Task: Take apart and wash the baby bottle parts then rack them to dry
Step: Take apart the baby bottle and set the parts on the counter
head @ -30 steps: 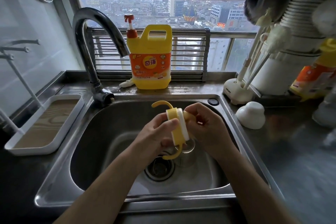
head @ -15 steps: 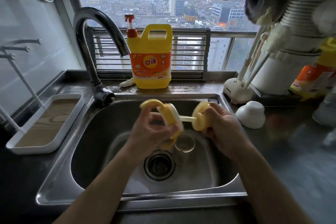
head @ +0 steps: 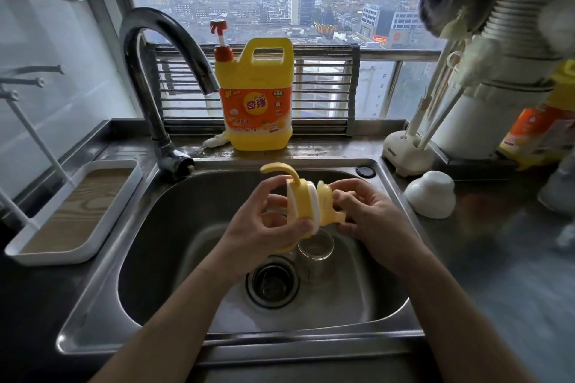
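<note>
left hand point(head: 258, 227): fingers and thumb curled round handled collar point(head: 300, 205), held up over sink
right hand point(head: 370, 221): fingertips and thumb pinch yellow top piece point(head: 329, 207)
key relation: top piece touches collar's right face; shared axis runs left-right between the hands, so the split likely calls for a sideways pull, one part per hand
collar: yellow with white band; one handle arches up, the other pokes out below left hand
glass bottle body point(head: 315, 247): in sink basin, just under the hands, beside drain point(head: 270, 283)
stage: judged still taking apart, nothing washed or racked
sink point(head: 93, 314): steel, hands centred above it
drying rack point(head: 71, 218): white tray with pegs, left bench, well apart from hands
white dome cap point(head: 431, 196): right bench, just past sink rim
faucet point(head: 161, 71): behind sink, no water seen
dish soap jug point(head: 258, 96): by window, beyond the hands
</note>
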